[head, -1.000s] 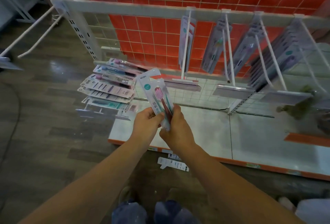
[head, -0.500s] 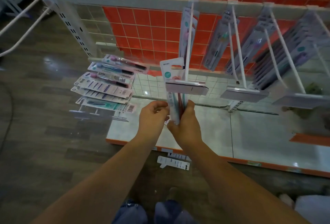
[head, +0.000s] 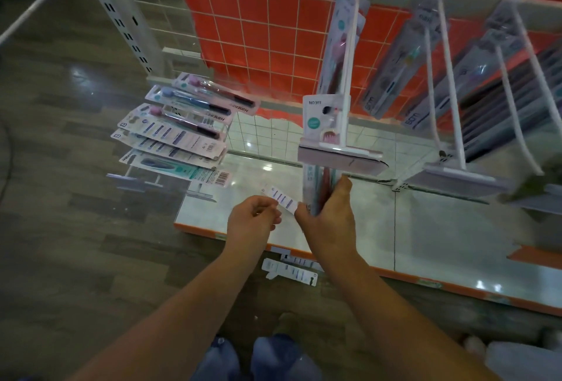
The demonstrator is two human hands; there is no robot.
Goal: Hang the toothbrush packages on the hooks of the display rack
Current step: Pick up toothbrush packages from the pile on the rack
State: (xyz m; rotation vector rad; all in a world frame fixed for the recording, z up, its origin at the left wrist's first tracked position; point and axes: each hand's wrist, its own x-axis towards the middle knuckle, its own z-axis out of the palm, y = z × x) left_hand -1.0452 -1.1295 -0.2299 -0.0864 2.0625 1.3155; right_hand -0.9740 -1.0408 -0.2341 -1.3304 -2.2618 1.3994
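Your right hand grips the toothbrush package — its top at the hook. Your left hand pinches another package — backing side up.

bare forearms, no sleeves in view; blue jeans cover the knees below.

**Counts of the items at the display rack**

Two hands: the left hand and the right hand. One toothbrush package sits at the tip of the central hook; a second package hangs further back on it. About six packages make up the fanned stack at left. Two cards lie on the floor.
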